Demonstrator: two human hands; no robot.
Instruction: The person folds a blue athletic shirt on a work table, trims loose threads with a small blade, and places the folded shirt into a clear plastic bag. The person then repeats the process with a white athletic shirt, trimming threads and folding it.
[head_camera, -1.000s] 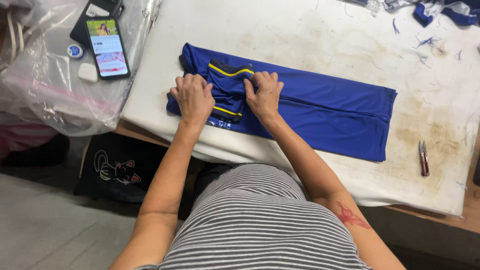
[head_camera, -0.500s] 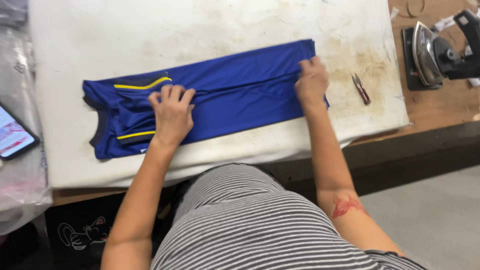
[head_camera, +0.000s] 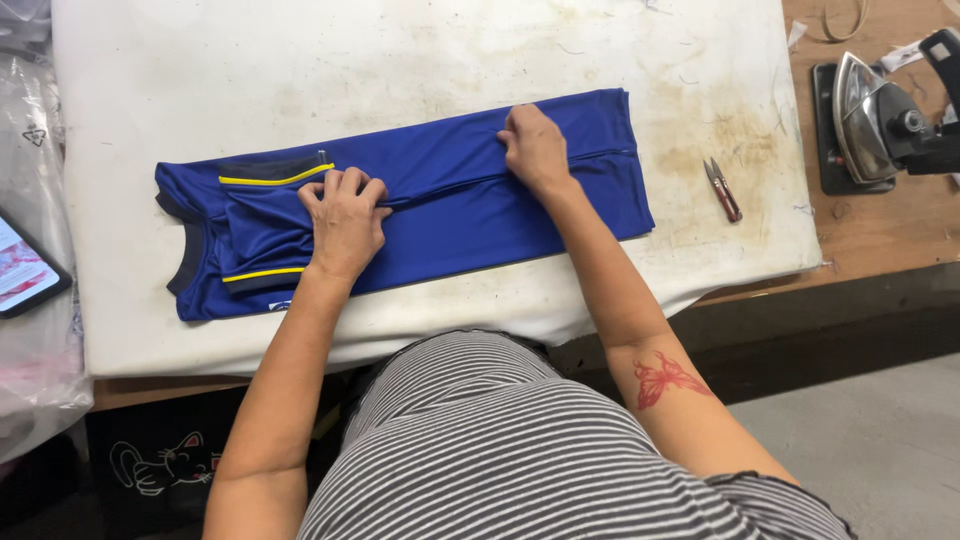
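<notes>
A folded blue garment (head_camera: 420, 205) is pressed flat at the middle of the white pad (head_camera: 300, 60), the left hand (head_camera: 345, 220) and right hand (head_camera: 535, 150) spread apart, palms down along its fold, holding it creased.

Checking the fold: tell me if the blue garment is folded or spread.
Folded: the blue garment lies as a narrow strip, both long edges meeting under the left hand and right hand.
</notes>
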